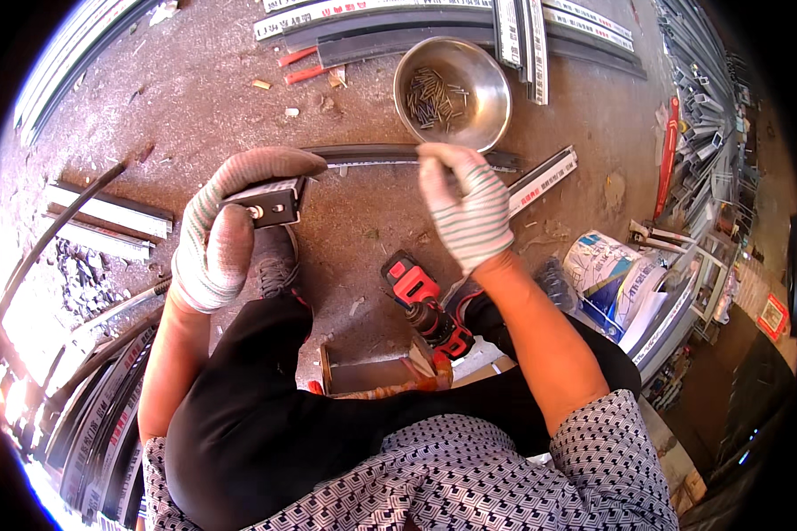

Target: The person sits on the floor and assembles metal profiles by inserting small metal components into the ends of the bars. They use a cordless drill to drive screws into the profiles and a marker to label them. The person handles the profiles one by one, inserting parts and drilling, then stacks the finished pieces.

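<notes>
My left hand (226, 221), in a striped work glove, is wrapped round a short dark metal profile piece (277, 206) with small holes in its face. The thumb presses on its near side, and a small shiny spot shows beside the thumb tip. My right hand (471, 208), gloved likewise, hovers just short of a steel bowl (496, 97). Its fingers are bent together in a pinch; whatever may be between them is too small to make out. A heap of screws (431, 97) lies in the bowl's left part.
Between my feet lies a red and black cordless drill (416, 288). A long dark strip (363, 156) crosses the floor ahead. Labelled profiles (398, 22) lie at the far side, and a white bucket (607, 274) stands right. Metal tubes (704, 115) are piled far right.
</notes>
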The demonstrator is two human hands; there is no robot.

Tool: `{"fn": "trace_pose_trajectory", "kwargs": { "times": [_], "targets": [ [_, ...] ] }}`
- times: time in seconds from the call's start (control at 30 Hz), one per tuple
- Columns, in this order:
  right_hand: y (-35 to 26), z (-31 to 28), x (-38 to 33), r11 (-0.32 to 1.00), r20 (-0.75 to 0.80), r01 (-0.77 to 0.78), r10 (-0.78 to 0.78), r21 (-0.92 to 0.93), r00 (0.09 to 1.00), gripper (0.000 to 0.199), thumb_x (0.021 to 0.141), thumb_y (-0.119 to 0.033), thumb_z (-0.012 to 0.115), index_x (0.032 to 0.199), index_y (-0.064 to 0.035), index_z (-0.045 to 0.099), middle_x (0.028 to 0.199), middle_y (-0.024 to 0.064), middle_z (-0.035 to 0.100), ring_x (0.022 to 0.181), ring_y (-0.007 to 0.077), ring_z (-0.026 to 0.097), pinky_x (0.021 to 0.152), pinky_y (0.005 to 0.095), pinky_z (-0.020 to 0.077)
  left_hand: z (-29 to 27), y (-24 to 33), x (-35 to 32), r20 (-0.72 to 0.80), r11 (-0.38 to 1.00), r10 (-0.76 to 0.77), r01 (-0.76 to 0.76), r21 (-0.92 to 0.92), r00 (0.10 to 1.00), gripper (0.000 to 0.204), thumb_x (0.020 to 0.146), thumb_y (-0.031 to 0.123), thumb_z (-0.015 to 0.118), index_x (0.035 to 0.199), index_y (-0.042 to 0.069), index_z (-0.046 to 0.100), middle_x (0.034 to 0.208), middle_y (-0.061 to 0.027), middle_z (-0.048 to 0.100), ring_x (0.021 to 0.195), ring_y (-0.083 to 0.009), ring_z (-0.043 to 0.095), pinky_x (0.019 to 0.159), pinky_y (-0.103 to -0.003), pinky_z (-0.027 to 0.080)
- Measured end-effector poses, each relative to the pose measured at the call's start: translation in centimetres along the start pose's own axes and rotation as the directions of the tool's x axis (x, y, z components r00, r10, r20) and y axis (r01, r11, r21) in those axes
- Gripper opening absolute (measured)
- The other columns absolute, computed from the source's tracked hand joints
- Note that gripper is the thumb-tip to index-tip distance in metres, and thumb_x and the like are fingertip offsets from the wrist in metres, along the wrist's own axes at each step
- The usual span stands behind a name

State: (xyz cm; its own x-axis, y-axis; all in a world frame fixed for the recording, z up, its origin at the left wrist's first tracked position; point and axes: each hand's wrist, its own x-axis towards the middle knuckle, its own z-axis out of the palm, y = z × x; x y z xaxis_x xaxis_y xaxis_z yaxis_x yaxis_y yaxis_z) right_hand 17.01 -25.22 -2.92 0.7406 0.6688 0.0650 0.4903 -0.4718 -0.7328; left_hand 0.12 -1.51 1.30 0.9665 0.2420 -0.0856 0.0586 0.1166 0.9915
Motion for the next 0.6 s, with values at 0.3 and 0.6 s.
{"fn": "trace_pose_trajectory", "kwargs": {
  "times": [0.3, 0.6],
  "targets": [
    [15.1, -3.2, -5.2, 0.786, -0.047, -0.608, 0.607, -0.112, 0.793, 0.025, 0.095, -0.027, 0.068, 0.107, -0.0063, 0.074, 0.095, 0.0126, 0.074, 0.087, 0.0215, 0.070, 0.085, 0.0345, 0.0541, 0.5, -0.1, 0.1, -0.072, 0.999, -0.043, 0.042, -0.015, 0.996, 0.088, 0.093, 0.073, 0.053, 0.126, -0.007, 0.063, 0.127, -0.0184, 0.066, 0.119, -0.0248, 0.062, 0.106, -0.037, 0.044],
    [16.8, -1.6, 0.3, 0.823, 0.021, -0.501, 0.525, -0.268, 0.851, 0.028, 0.093, -0.034, 0.067, 0.103, -0.0087, 0.074, 0.103, 0.0173, 0.074, 0.097, 0.0341, 0.071, 0.090, 0.0398, 0.0538, 1.1, -0.6, 0.3, -0.107, 0.995, -0.076, 0.069, -0.073, 0.991, 0.090, 0.091, 0.076, 0.053, 0.124, -0.007, 0.064, 0.123, -0.0200, 0.067, 0.119, -0.0272, 0.063, 0.106, -0.040, 0.044]
  ]
}}
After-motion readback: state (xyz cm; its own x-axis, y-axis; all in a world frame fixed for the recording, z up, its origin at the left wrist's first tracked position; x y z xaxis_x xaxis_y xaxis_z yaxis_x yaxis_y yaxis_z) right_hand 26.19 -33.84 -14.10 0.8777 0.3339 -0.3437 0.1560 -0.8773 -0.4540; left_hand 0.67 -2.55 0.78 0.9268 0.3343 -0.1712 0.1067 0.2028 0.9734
